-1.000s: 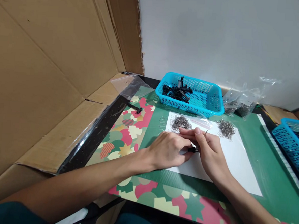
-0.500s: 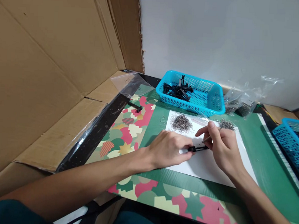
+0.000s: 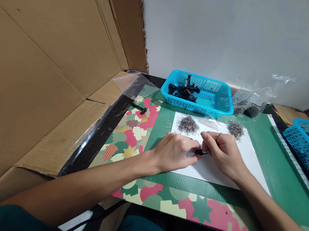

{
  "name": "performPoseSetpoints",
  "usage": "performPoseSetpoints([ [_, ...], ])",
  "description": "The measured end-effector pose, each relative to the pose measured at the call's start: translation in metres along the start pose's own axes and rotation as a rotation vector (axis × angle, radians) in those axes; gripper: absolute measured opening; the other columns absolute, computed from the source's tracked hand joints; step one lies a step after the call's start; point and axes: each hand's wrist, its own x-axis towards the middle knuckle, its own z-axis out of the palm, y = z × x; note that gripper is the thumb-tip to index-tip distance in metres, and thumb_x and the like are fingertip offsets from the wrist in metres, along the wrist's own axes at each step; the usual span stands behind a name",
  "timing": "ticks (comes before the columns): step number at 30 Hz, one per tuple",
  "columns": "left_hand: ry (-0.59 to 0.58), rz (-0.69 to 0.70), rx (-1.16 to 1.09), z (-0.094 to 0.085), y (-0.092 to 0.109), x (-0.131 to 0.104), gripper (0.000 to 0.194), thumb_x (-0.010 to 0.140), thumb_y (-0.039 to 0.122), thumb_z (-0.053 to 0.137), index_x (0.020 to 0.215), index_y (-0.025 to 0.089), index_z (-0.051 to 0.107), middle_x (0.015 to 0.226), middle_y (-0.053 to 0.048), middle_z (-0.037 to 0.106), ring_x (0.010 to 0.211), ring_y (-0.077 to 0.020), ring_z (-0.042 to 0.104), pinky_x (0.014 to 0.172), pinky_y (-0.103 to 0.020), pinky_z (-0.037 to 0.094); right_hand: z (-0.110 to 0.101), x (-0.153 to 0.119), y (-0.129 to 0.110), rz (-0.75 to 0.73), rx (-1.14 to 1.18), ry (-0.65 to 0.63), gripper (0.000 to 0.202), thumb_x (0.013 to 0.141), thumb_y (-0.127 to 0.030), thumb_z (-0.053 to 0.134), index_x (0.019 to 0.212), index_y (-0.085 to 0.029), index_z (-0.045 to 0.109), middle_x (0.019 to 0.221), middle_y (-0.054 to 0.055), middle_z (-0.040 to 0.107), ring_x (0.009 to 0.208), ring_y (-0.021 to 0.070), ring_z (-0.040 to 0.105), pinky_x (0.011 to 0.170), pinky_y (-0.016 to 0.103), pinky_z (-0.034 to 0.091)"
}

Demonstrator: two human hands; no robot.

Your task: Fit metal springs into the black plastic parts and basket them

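Paper [image 3: 208, 173], flat and white, lies on the green surface with bright printed shapes [image 3: 262, 143], and small dark bits are easy to see on it (that may be why it is there). Over the paper, the left hand [image 3: 177, 151] pinches a small black plastic part [image 3: 199, 152] between thumb and fingers, likely to stop it from rolling or sliding. The right hand [image 3: 226, 154] has its fingers bent in, pinching a thin dark stick [image 3: 218, 136] that looks like metal. Its low end is close to the black part, but the fingers hide whether they touch.

Two loose piles of tiny shiny metal bits, one on the left [image 3: 187, 125] and one on the right [image 3: 235, 130], sit just past the hands, maybe to be easy to reach. A small see-through bag [image 3: 208, 123] lies between them. Behind is a blue plastic basket with holes [image 3: 209, 99], with more black parts [image 3: 184, 93] inside. One loose black piece [image 3: 140, 108] lies off to the left. Tall brown cardboard [image 3: 43, 53] stands like a wall on that side, and the basket stands in the way behind the piles.
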Motion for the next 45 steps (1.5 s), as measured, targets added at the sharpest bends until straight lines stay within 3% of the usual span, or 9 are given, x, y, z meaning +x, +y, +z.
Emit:
performPoseSetpoints([
  [6, 0.014, 0.014, 0.006, 0.001, -0.001, 0.001, 0.008, 0.087, 0.020, 0.076, 0.094, 0.019, 0.078, 0.084, 0.001, 0.082, 0.073, -0.0184, 0.076, 0.062, -0.027, 0.049, 0.003, 0.000, 0.002, -0.015, -0.060, 0.077, 0.054, 0.101, -0.043, 0.061, 0.053, -0.018, 0.058, 0.048, -0.002, 0.055, 0.046, 0.0095, 0.045, 0.050, 0.023, 0.034],
  [17, 0.041, 0.045, -0.011, 0.003, -0.001, -0.001, 0.004, 0.088, 0.020, 0.072, 0.090, 0.019, 0.077, 0.083, 0.002, 0.081, 0.074, -0.0171, 0.076, 0.061, -0.026, 0.047, 0.015, 0.002, -0.001, -0.178, -0.120, 0.247, 0.060, 0.105, -0.031, 0.056, 0.046, -0.019, 0.055, 0.042, -0.003, 0.057, 0.037, 0.0075, 0.051, 0.049, 0.020, 0.040],
  [22, 0.061, 0.036, 0.013, 0.003, -0.001, -0.001, 0.007, 0.089, 0.024, 0.073, 0.085, 0.019, 0.077, 0.077, 0.001, 0.079, 0.068, -0.0169, 0.073, 0.059, -0.027, 0.044, 0.021, -0.001, 0.002, -0.241, -0.196, 0.331, 0.064, 0.108, -0.036, 0.052, 0.046, -0.019, 0.053, 0.040, -0.002, 0.054, 0.035, 0.0075, 0.049, 0.047, 0.021, 0.040],
  [28, 0.045, 0.004, 0.007, 0.002, -0.001, 0.001, 0.008, 0.087, 0.025, 0.073, 0.087, 0.020, 0.079, 0.080, 0.000, 0.081, 0.071, -0.0191, 0.075, 0.060, -0.028, 0.047, 0.022, -0.002, 0.005, -0.171, -0.225, 0.298, 0.067, 0.108, -0.048, 0.049, 0.047, -0.020, 0.054, 0.042, 0.001, 0.057, 0.037, 0.0096, 0.049, 0.047, 0.025, 0.039],
  [33, 0.056, -0.003, 0.043, 0.002, -0.002, 0.001, 0.008, 0.085, 0.024, 0.075, 0.080, 0.019, 0.078, 0.075, -0.003, 0.080, 0.066, -0.0201, 0.074, 0.057, -0.028, 0.046, 0.026, -0.001, 0.010, -0.184, -0.220, 0.268, 0.059, 0.107, -0.039, 0.052, 0.052, -0.019, 0.060, 0.045, 0.001, 0.061, 0.038, 0.0086, 0.049, 0.045, 0.025, 0.033],
  [37, 0.046, -0.001, 0.011, 0.000, -0.003, 0.001, 0.008, 0.087, 0.025, 0.074, 0.087, 0.018, 0.079, 0.082, -0.004, 0.082, 0.069, -0.0205, 0.075, 0.061, -0.029, 0.049, 0.029, 0.000, 0.010, -0.196, -0.164, 0.298, 0.058, 0.105, -0.036, 0.055, 0.050, -0.019, 0.057, 0.044, 0.001, 0.058, 0.038, 0.0083, 0.047, 0.046, 0.025, 0.032],
  [41, 0.075, -0.035, -0.048, -0.004, -0.002, 0.003, 0.010, 0.089, 0.026, 0.075, 0.096, 0.019, 0.078, 0.085, -0.001, 0.081, 0.062, -0.0149, 0.068, 0.061, -0.027, 0.048, 0.010, 0.007, 0.007, -0.092, 0.010, 0.454, 0.064, 0.105, -0.045, 0.054, 0.046, -0.020, 0.055, 0.041, 0.000, 0.051, 0.040, 0.0096, 0.046, 0.047, 0.026, 0.034],
  [43, 0.101, -0.058, -0.079, -0.006, -0.001, 0.003, 0.011, 0.090, 0.028, 0.075, 0.098, 0.019, 0.076, 0.079, 0.001, 0.077, 0.055, -0.0119, 0.060, 0.058, -0.025, 0.045, -0.011, 0.013, 0.011, -0.008, 0.154, 0.551, 0.069, 0.105, -0.053, 0.052, 0.045, -0.021, 0.053, 0.040, 0.000, 0.049, 0.039, 0.0107, 0.046, 0.046, 0.027, 0.034],
  [45, 0.103, -0.086, -0.106, -0.008, 0.000, 0.003, 0.013, 0.092, 0.030, 0.073, 0.099, 0.019, 0.074, 0.070, 0.003, 0.069, 0.052, -0.0107, 0.055, 0.056, -0.024, 0.043, -0.037, 0.019, 0.022, 0.046, 0.290, 0.548, 0.071, 0.104, -0.061, 0.050, 0.044, -0.023, 0.046, 0.038, 0.000, 0.047, 0.037, 0.0112, 0.043, 0.044, 0.028, 0.032],
])
